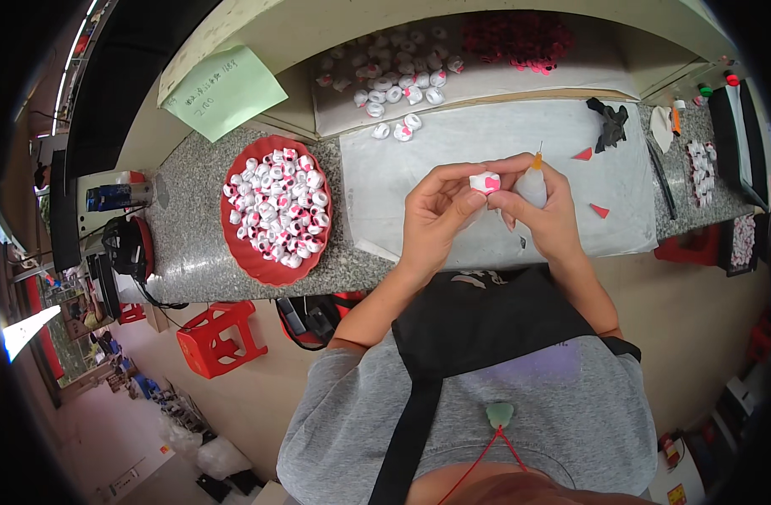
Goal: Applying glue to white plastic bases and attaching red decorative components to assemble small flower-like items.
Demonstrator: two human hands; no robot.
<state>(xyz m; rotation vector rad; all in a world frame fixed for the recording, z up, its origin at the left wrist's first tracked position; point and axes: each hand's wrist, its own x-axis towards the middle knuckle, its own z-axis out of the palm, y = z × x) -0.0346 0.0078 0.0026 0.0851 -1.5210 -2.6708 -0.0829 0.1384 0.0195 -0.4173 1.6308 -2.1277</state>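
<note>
A small rounded white figure with a pink patch is pinched by the fingers of my left hand, above the pale work sheet. My right hand is closed around a translucent squeeze bottle, whose orange needle nozzle points up and away from me. The right thumb and fingertips also reach the figure's right side. Whether the right fingers grip it or only touch it, I cannot tell. Two small red triangular pieces lie on the sheet to the right of my hands.
A red scalloped tray heaped with similar figures stands at the left. More white pieces and a dark pink pile occupy the shelf recess. Black scraps lie at the sheet's far right. Red stools are below the counter.
</note>
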